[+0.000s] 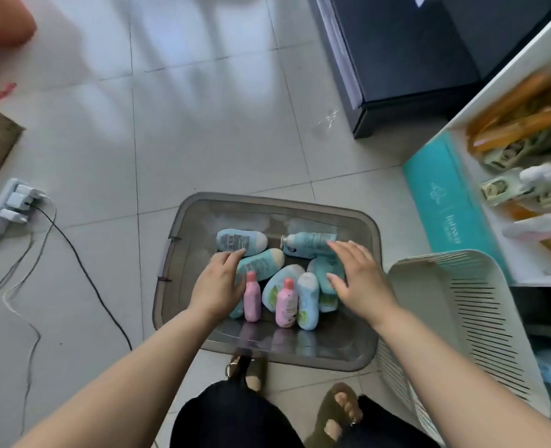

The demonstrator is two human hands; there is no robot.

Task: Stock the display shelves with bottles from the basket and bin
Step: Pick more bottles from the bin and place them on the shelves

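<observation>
A grey see-through bin (pixel 358 354) sits on the floor below me, holding several light blue bottles (pixel 242 242) and two small pink bottles (pixel 252 300). My left hand (pixel 217 284) reaches into the bin's left side, fingers relaxed over a blue bottle and beside a pink one. My right hand (pixel 358 279) hovers with straight spread fingers over the blue bottles (pixel 309 245) on the right. Neither hand grips anything. A white slatted basket (pixel 468 318) stands to the right of the bin. The white display shelf (pixel 526 270) is at the far right.
The shelf holds orange packs (pixel 520 124), boxes and pale bottles (pixel 539 226). A teal box (pixel 452 208) leans at its base. A dark cabinet (pixel 403 59) stands at the back right. A power strip (pixel 12 202) with trailing cables lies on the tiles at left. My sandalled feet (pixel 339 412) are just below the bin.
</observation>
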